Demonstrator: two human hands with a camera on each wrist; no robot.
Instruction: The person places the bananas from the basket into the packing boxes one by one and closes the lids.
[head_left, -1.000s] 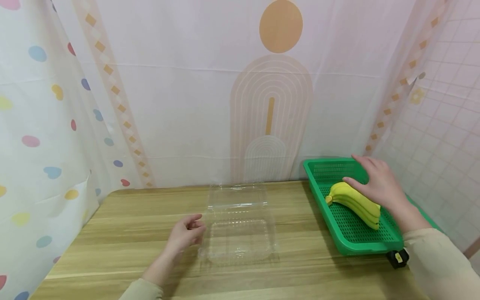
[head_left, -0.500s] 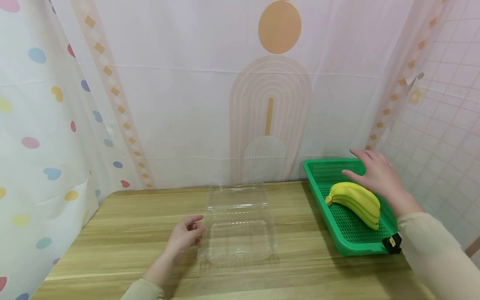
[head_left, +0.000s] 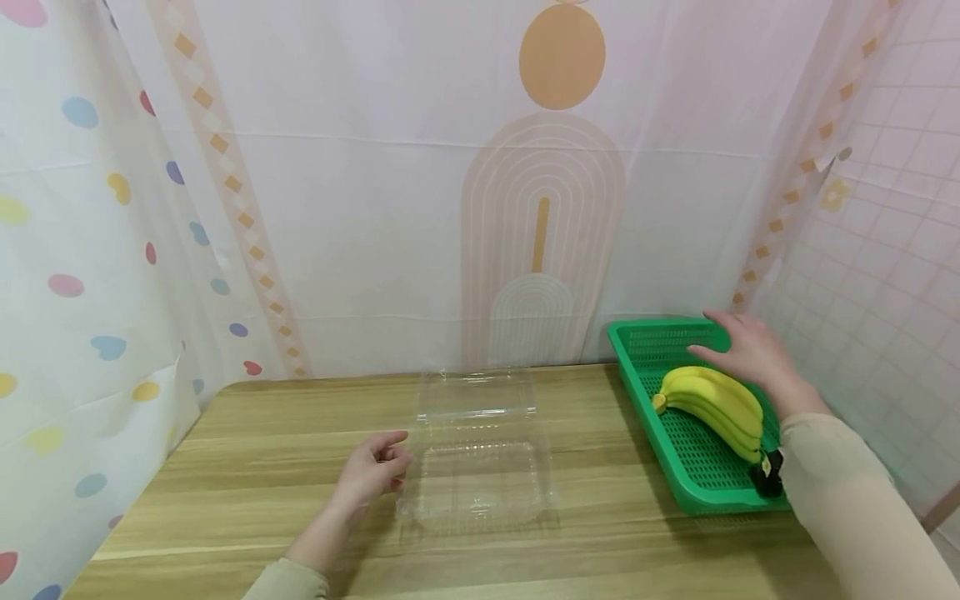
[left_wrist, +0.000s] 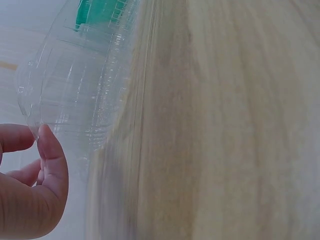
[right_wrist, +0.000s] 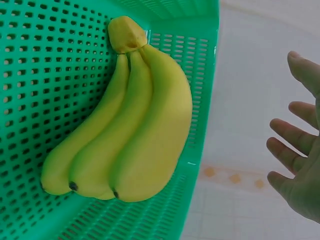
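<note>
A clear plastic clamshell container (head_left: 480, 483) stands on the table, its lid (head_left: 474, 393) folded back towards the curtain. At its left side is my left hand (head_left: 367, 473); in the left wrist view the thumb and index finger (left_wrist: 50, 145) pinch the rim of the clear plastic (left_wrist: 75, 75). Over on the right, my right hand (head_left: 757, 354) hovers above a bunch of yellow bananas (head_left: 712, 402), fingers spread and holding nothing. The right wrist view shows the bananas (right_wrist: 150, 115) lying in a green basket (right_wrist: 202, 75), with the hand apart from them.
The perforated green basket (head_left: 654, 442) stands at the table's right end near the wall. Patterned curtains (head_left: 360, 208) hang behind and along both sides of the wooden table (head_left: 247, 467). A small black camera (head_left: 767, 475) sits below my right wrist.
My right forearm has shifted left over the basket, with the hand rising slightly and then lowering a little. The left hand, the container and the bananas stay where they were.
</note>
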